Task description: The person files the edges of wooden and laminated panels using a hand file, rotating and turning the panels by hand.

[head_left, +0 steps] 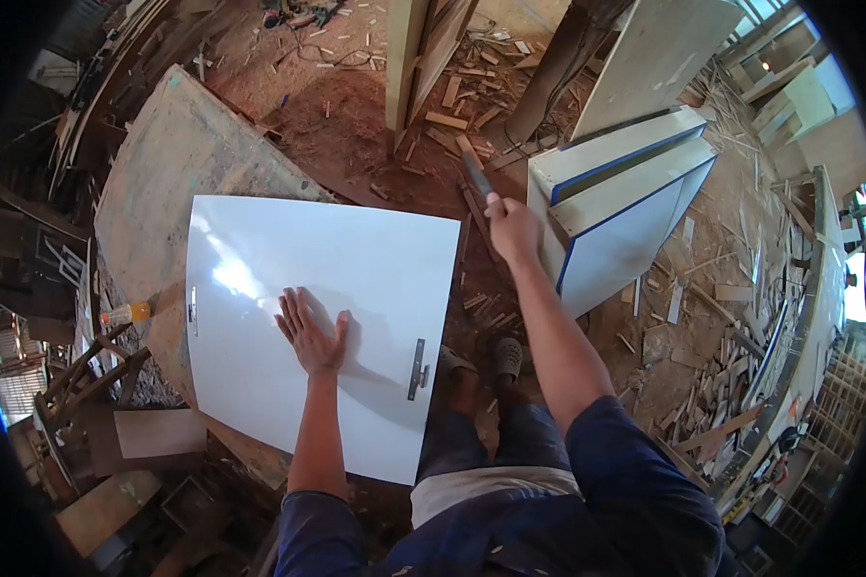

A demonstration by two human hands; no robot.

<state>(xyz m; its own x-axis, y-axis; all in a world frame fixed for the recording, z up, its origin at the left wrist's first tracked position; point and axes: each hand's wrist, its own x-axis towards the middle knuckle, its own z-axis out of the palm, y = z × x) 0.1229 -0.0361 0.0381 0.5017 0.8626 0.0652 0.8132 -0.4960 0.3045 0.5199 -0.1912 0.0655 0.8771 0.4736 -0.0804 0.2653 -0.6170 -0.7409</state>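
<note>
A glossy white panel (260, 385) lies flat on a worn work table (154, 221). My left hand (313, 337) rests on the panel with its fingers spread. Near the panel's right edge sits a metal hinge (418, 370), and a second metal fitting (193, 313) is at its left edge. My right hand (515, 231), out to the right of the panel, is closed around a narrow, flat, dark grey tool (476, 176) that points away from me. Its exact kind is unclear. White box-like cabinet pieces with blue edges (611, 221) stand just beyond this hand.
Wood offcuts (726, 293) and shavings litter the floor. A tall wooden frame (399, 77) and a leaning board (649, 62) stand at the back. A bottle with an orange cap (125, 313) lies by the table's left side. Stacked timber lines the right.
</note>
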